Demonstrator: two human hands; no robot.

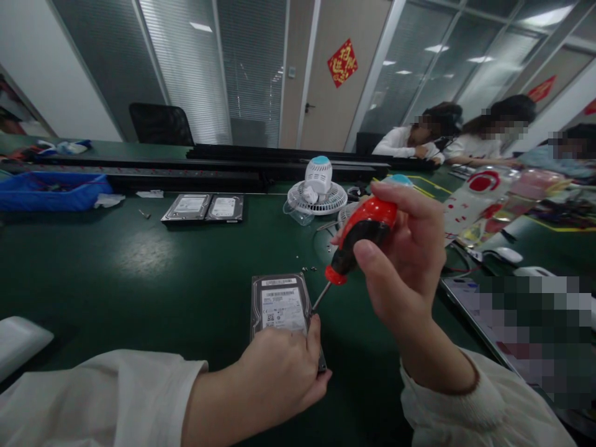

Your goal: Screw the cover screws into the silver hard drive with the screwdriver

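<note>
A hard drive (282, 304) lies label up on the green tabletop in front of me. My left hand (284, 360) covers its near part and grips it, with the index finger along the right edge and the thumb at the near right corner. My right hand (405, 248) is wrapped round the red and black handle of a screwdriver (363, 233). The shaft slants down to the left, and its tip meets the drive's right edge just beyond my left index fingertip. Whether the tip sits in a screw is too small to tell. Several tiny screws (309, 269) lie beyond the drive.
Two more hard drives (205, 208) lie further back, left of a white fan (319, 186). A blue tray (56, 191) stands far left. At right are a phone (507, 335), a white mouse (505, 254) and bottles (493, 202). Several people sit at the far right.
</note>
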